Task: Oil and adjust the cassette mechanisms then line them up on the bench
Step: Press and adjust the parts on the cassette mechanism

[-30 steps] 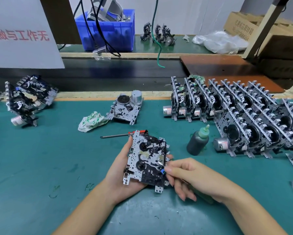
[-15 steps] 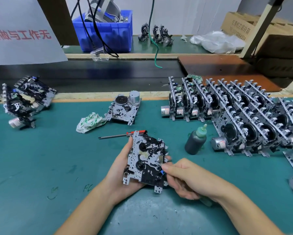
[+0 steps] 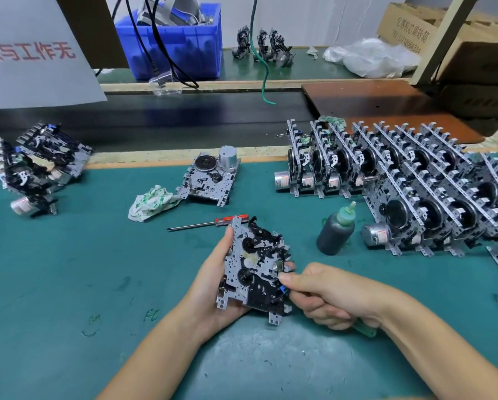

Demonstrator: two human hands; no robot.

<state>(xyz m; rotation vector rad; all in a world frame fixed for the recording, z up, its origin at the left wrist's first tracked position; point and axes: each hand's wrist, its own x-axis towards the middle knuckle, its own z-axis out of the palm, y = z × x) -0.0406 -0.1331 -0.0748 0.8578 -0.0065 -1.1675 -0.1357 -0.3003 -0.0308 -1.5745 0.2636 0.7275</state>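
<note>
Head view, landmark: the dark oil bottle with a green nozzle cap [image 3: 336, 231], standing tilted on the teal bench mat [image 3: 68, 269].
Held unit: a silver-and-black metal cassette mechanism [image 3: 256, 269], just left of the bottle and nearer the camera, lifted off the mat, its works facing up.
Left hand: the left hand [image 3: 213, 287] cradles the mechanism from its left side and beneath, thumb curled over the upper left edge.
Right hand: the right hand [image 3: 325, 293], below the bottle, has its fingers curled round a thin green-handled tool [image 3: 364, 330]; thumb and forefinger pinch the tool's front end against the mechanism's right edge. The tip itself is hidden.
Lined-up units: two rows of upright silver cassette mechanisms [image 3: 400, 180], right of and behind the bottle, packed side by side with motor cans toward the camera.
Flat unit: a single silver mechanism lying flat [image 3: 208, 180], behind and left of the bottle.
Heap: a loose pile of black-and-silver mechanisms [image 3: 37, 166], far left of the bottle at the mat's edge.
Loose items: a red-handled screwdriver [image 3: 207, 223] left of the bottle, touching the held unit's top corner in this view; a crumpled white-and-green rag [image 3: 152, 202] further left.
Room: a dark conveyor belt [image 3: 169, 119] runs behind the mat; beyond it, a blue plastic crate [image 3: 190, 44], a brown board [image 3: 371, 102], cardboard boxes [image 3: 415, 27] and a white sign with red characters [image 3: 31, 50].
</note>
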